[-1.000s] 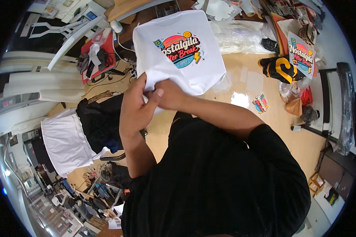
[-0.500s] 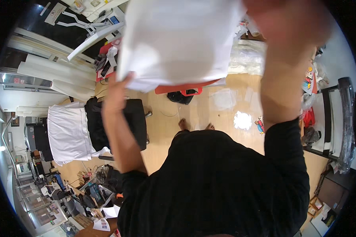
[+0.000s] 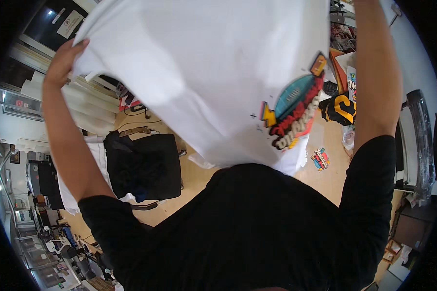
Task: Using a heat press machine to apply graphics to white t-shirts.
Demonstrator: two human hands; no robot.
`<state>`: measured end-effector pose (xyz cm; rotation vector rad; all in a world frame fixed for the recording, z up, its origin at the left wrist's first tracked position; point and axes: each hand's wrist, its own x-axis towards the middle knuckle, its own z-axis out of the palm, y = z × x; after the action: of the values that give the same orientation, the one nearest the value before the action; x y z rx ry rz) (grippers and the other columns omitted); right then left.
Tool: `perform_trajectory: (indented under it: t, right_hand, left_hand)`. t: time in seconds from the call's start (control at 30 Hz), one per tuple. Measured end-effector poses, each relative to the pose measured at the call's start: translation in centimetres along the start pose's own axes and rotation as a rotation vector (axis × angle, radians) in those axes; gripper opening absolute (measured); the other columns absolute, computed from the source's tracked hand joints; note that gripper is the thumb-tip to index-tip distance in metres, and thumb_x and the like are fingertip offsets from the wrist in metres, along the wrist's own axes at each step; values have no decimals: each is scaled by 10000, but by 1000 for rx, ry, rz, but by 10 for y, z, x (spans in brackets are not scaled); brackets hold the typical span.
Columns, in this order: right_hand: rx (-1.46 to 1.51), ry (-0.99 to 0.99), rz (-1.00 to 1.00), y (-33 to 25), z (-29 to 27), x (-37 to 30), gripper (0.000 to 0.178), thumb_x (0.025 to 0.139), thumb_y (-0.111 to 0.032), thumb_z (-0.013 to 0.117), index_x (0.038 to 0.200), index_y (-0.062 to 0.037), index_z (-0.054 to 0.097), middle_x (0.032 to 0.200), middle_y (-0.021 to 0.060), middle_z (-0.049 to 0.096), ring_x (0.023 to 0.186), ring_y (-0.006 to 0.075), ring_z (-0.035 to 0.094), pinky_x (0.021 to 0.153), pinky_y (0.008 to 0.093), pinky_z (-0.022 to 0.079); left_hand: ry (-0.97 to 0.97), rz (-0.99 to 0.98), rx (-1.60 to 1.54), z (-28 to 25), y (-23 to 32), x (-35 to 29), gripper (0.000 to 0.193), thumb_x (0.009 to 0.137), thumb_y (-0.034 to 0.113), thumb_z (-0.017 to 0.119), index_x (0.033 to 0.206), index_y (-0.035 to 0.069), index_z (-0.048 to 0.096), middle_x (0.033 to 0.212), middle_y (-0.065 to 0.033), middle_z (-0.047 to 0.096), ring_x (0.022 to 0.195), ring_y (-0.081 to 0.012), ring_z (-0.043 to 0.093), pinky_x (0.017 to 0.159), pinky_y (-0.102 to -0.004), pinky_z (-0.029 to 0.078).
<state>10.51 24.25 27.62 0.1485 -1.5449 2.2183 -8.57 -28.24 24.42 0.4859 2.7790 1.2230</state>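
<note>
A white T-shirt (image 3: 194, 53) is stretched wide in front of me and hangs down toward my body. A colourful print (image 3: 296, 109) in teal, red, cream and yellow shows on its lower right part. At the upper left, my left hand (image 3: 63, 63) is closed on the shirt's edge, thumb and fingers pinching the cloth. My right forearm rises along the shirt's right side and passes out at the top edge, so the right hand itself is hidden from view. The shirt covers most of the floor and whatever lies ahead.
On the left stands a black chair (image 3: 155, 165) with dark cloth on it and white cloth (image 3: 68, 194) beside it. A printed cutout (image 3: 320, 159) lies on the floor to the right. Farther right are a black-and-yellow bundle (image 3: 340, 109) and a plastic-wrapped roll (image 3: 420, 145).
The white shirt has opened out from a folded-looking shape, and its print has come into view. My left hand moved up and left; my right hand has passed out of the picture.
</note>
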Motion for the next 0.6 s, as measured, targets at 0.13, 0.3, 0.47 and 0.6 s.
perform_trajectory:
  t: [0.13, 0.3, 0.47, 0.6]
  right_hand:
    - [-109, 46, 397, 66, -54, 46, 639, 1052, -304, 414, 1537, 69, 226, 1632, 275, 164, 1468, 435, 296, 1195, 591, 246]
    - [313, -34, -20, 75, -22, 18, 666, 1048, -374, 404, 1541, 48, 253, 1631, 237, 184, 1487, 400, 241, 1206, 601, 192]
    - [539, -476, -95, 73, -81, -74, 471, 1048, -311, 408, 1387, -3, 514, 1428, 187, 548, 1318, 326, 519, 1139, 487, 364]
    - [414, -53, 81, 134, -138, -187, 471, 896, -222, 512, 1274, 47, 596, 1282, 204, 638, 1129, 324, 657, 983, 471, 537]
  left_hand:
    - [308, 25, -57, 24, -49, 77, 491, 969, 364, 658, 1273, -20, 620, 1127, -105, 691, 1002, -175, 655, 894, -301, 499]
    - [719, 229, -754, 24, 33, 25, 457, 1013, 315, 590, 1358, 18, 555, 1309, -154, 612, 1193, -280, 596, 1077, -440, 436]
    - [753, 321, -991, 51, 49, -90, 531, 993, 263, 413, 1414, -58, 459, 1438, -227, 499, 1359, -361, 455, 1154, -510, 343]
    - [-377, 676, -1176, 82, -131, -154, 545, 890, 380, 531, 1209, -60, 568, 1069, -192, 604, 970, -310, 540, 826, -458, 381]
